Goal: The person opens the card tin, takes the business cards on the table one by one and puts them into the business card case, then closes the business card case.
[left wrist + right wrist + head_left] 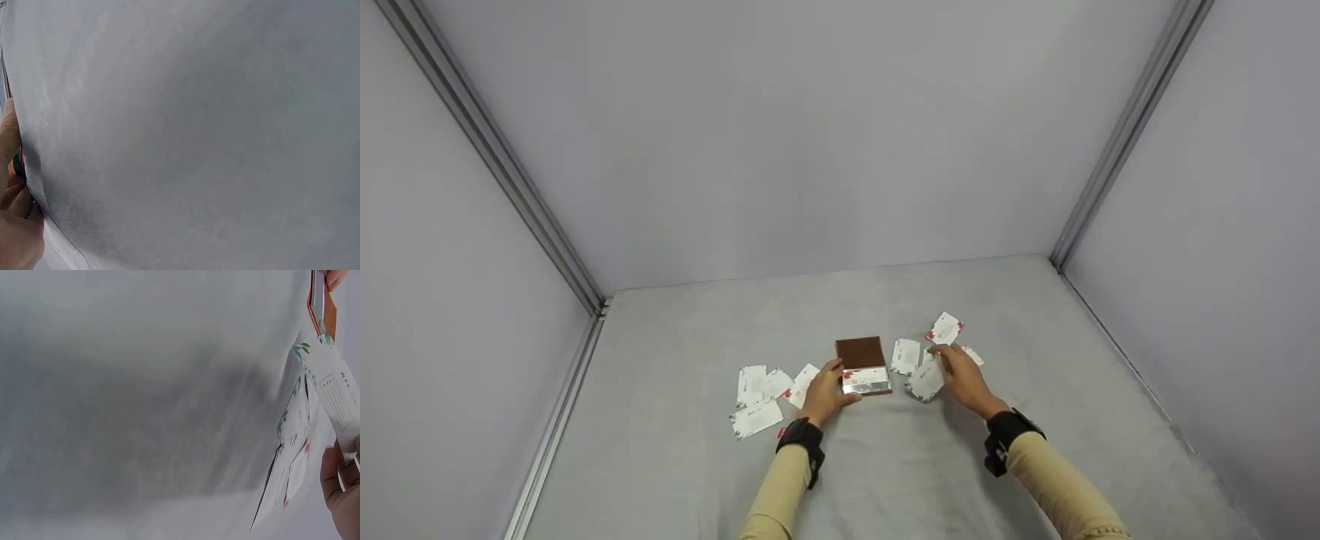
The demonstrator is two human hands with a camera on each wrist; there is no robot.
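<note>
A small brown card case lies open on the grey table top, its silver tray holding a white card with red print. My left hand grips the case at its left edge, thumb near the tray. My right hand pinches a few white cards just right of the case. In the right wrist view those cards fan out below the case, with my fingers at the lower right. The left wrist view shows only my left hand against grey surface.
Several loose cards lie left of my left hand. One card lies between the case and my right hand, and another lies just beyond it. Grey walls with metal corner rails enclose the table.
</note>
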